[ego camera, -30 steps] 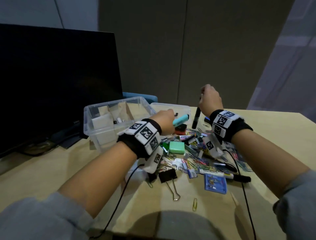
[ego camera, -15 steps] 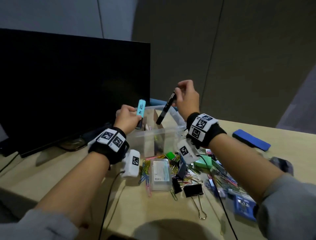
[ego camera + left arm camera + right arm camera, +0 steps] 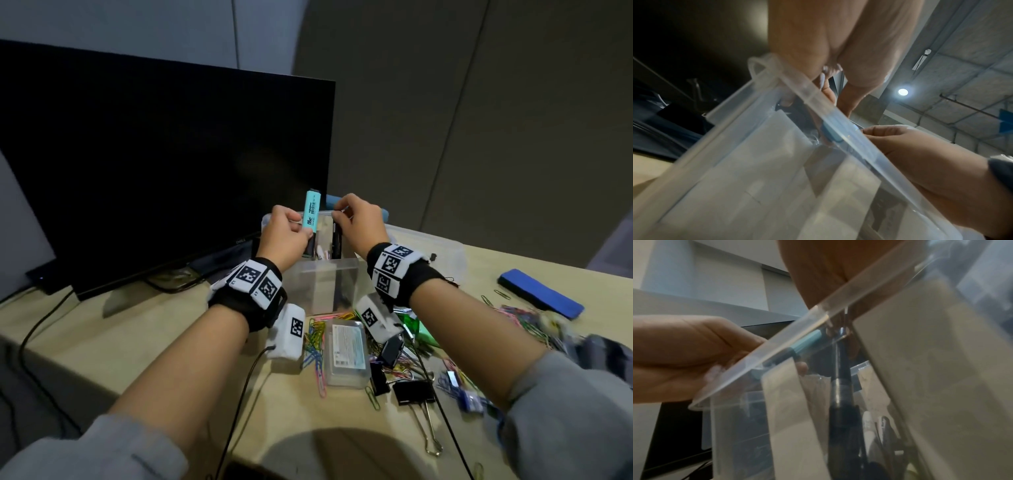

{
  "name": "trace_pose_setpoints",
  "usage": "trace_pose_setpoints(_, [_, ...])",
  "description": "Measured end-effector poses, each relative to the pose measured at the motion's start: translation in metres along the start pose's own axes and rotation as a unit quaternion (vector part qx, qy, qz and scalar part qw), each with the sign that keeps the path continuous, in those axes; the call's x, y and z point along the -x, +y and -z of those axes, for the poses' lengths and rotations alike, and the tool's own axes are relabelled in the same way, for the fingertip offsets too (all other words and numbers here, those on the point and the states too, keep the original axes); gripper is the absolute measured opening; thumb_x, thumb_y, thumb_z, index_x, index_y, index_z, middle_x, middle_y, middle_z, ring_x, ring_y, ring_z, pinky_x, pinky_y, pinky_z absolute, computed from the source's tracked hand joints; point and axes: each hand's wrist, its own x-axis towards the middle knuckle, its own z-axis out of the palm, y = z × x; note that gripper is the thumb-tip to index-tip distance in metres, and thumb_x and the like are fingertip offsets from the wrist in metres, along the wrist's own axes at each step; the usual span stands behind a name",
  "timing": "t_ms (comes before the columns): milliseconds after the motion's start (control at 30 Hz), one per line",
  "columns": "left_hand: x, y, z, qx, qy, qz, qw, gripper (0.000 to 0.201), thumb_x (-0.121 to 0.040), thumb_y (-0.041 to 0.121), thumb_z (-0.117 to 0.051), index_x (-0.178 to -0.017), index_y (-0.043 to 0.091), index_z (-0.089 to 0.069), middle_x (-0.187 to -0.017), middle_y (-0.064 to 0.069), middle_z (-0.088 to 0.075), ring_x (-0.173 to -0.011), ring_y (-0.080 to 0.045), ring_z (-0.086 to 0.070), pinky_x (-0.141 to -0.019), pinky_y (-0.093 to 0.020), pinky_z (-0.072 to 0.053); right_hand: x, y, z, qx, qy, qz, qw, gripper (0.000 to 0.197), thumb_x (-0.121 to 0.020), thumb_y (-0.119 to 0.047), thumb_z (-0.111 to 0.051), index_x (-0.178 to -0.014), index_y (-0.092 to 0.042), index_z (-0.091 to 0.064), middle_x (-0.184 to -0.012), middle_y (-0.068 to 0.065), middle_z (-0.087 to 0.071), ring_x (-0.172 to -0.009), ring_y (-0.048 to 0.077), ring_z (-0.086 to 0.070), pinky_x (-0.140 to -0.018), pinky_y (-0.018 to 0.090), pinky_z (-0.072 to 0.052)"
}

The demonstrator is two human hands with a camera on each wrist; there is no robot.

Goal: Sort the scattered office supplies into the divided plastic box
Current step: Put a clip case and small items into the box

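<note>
- Here the left hand (image 3: pixel 286 236) is gripping a teal highlighter (image 3: pixel 311 213) near its lower end, fingers curled round it, and is holding it nearly upright above the divided plastic box (image 3: pixel 329 274).
- The highlighter's dark lower tip is dipping just past the box rim at the back left corner, while most of its teal body is standing clear above the hand.
- The right hand (image 3: pixel 359 222) is pinching the top of a black marker (image 3: pixel 336 240) and is holding it upright, with its lower half sitting inside a back compartment of the box.
- In the right wrist view the marker (image 3: pixel 840 402) is hanging beside a cardboard divider, with a few other pens lying in the same compartment.
- The two hands are working close together over the box, almost touching.
- On the table (image 3: pixel 137 342) in front of the box, coloured paper clips (image 3: pixel 317 339), a small clear case (image 3: pixel 346 353) and black binder clips (image 3: pixel 412 392) are lying scattered.
- A blue eraser pad (image 3: pixel 541 293) is lying well apart to the right, and a dark monitor (image 3: pixel 154 164) is standing behind the box.
</note>
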Motion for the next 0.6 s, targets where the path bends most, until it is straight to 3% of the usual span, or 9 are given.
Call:
trace_pose_setpoints(100, [0.0, 0.0, 0.0, 0.005, -0.003, -0.002, 1.0, 0.027, -0.093, 0.011, -0.062, -0.115, 0.008, -0.045, -0.09, 0.011, -0.049, -0.095, -0.008, -0.053, -0.066, -0.013, -0.048, -0.003, 0.003, 0.001, 0.011, -0.02, -0.003, 1.0, 0.018, -0.095, -0.021, -0.057, -0.106, -0.011, -0.066, -0.098, 0.003, -0.067, -0.086, 0.011, -0.058, -0.083, 0.025, -0.049])
trace_pose_setpoints(167, [0.0, 0.0, 0.0, 0.008, -0.006, -0.001, 1.0, 0.028, -0.093, 0.011, -0.062, -0.115, 0.007, -0.045, -0.092, 0.01, -0.049, -0.097, -0.009, -0.053, -0.07, -0.015, -0.049, -0.005, 0.005, 0.0, 0.064, -0.077, 0.009, 0.995, 0.024, -0.097, -0.022, -0.052, -0.112, -0.011, -0.069, -0.109, 0.005, -0.066, -0.097, 0.017, -0.06, -0.089, 0.028, -0.045])
trace_pose_setpoints(233, [0.0, 0.0, 0.0, 0.011, -0.007, 0.0, 1.0, 0.027, -0.093, 0.011, -0.062, -0.115, 0.008, -0.046, -0.088, 0.013, -0.047, -0.097, -0.009, -0.053, -0.072, -0.016, -0.049, -0.005, 0.008, -0.004, 0.138, -0.118, 0.033, 0.983, 0.029, -0.099, -0.022, -0.047, -0.117, -0.014, -0.068, -0.12, 0.006, -0.06, -0.11, 0.024, -0.053, -0.095, 0.031, -0.036])
trace_pose_setpoints(300, [0.001, 0.001, -0.001, 0.018, -0.007, -0.001, 1.0, 0.026, -0.092, 0.011, -0.063, -0.111, 0.01, -0.046, -0.086, 0.014, -0.047, -0.095, -0.009, -0.054, -0.067, -0.014, -0.048, -0.003, 0.005, -0.001, 0.143, -0.119, 0.045, 0.982, 0.032, -0.101, -0.022, -0.042, -0.124, -0.016, -0.064, -0.124, 0.006, -0.055, -0.111, 0.022, -0.046, -0.094, 0.027, -0.031])
trace_pose_setpoints(333, [0.001, 0.002, -0.001, 0.028, -0.009, -0.001, 1.0, 0.025, -0.092, 0.012, -0.064, -0.108, 0.011, -0.046, -0.087, 0.013, -0.049, -0.094, -0.009, -0.056, -0.067, -0.014, -0.049, -0.002, 0.002, 0.002, 0.113, -0.119, 0.044, 0.985, 0.034, -0.101, -0.024, -0.041, -0.127, -0.016, -0.061, -0.122, 0.005, -0.056, -0.105, 0.017, -0.046, -0.089, 0.021, -0.033])
trace_pose_setpoints(400, [0.002, 0.002, -0.002, 0.062, -0.022, 0.002, 0.998, 0.026, -0.089, 0.012, -0.068, -0.105, 0.012, -0.047, -0.091, 0.008, -0.057, -0.096, -0.012, -0.062, -0.075, -0.02, -0.054, 0.004, -0.004, 0.01, 0.003, -0.131, 0.026, 0.991, 0.035, -0.102, -0.029, -0.043, -0.128, -0.013, -0.06, -0.114, 0.003, -0.061, -0.083, 0.002, -0.049, -0.068, 0.004, -0.037])
trace_pose_setpoints(467, [0.003, 0.003, -0.004, 0.095, -0.041, 0.004, 0.995, 0.027, -0.086, 0.011, -0.071, -0.103, 0.009, -0.05, -0.098, -0.003, -0.066, -0.098, -0.016, -0.067, -0.086, -0.032, -0.056, 0.01, -0.008, 0.016, -0.068, -0.152, 0.015, 0.986, 0.034, -0.1, -0.032, -0.048, -0.124, -0.012, -0.06, -0.105, -0.001, -0.064, -0.073, -0.005, -0.052, -0.054, 0.0, -0.038])
trace_pose_setpoints(533, [0.005, 0.003, -0.006, 0.107, -0.048, -0.003, 0.993, 0.028, -0.083, 0.009, -0.074, -0.101, 0.006, -0.053, -0.096, -0.009, -0.07, -0.095, -0.017, -0.069, -0.088, -0.035, -0.056, 0.014, -0.01, 0.017, -0.091, -0.162, 0.012, 0.982, 0.031, -0.097, -0.028, -0.055, -0.123, -0.012, -0.06, -0.098, -0.004, -0.064, -0.077, -0.008, -0.056, -0.058, -0.001, -0.039])
trace_pose_setpoints(600, [0.006, 0.003, -0.006, 0.096, -0.048, -0.014, 0.994, 0.03, -0.081, 0.01, -0.076, -0.101, 0.004, -0.055, -0.089, -0.004, -0.07, -0.093, -0.014, -0.069, -0.084, -0.029, -0.056, 0.012, -0.008, 0.015, -0.141, -0.159, -0.017, 0.977, 0.026, -0.094, -0.023, -0.059, -0.116, -0.01, -0.061, -0.095, -0.003, -0.066, -0.082, -0.003, -0.061, -0.066, 0.005, -0.046])
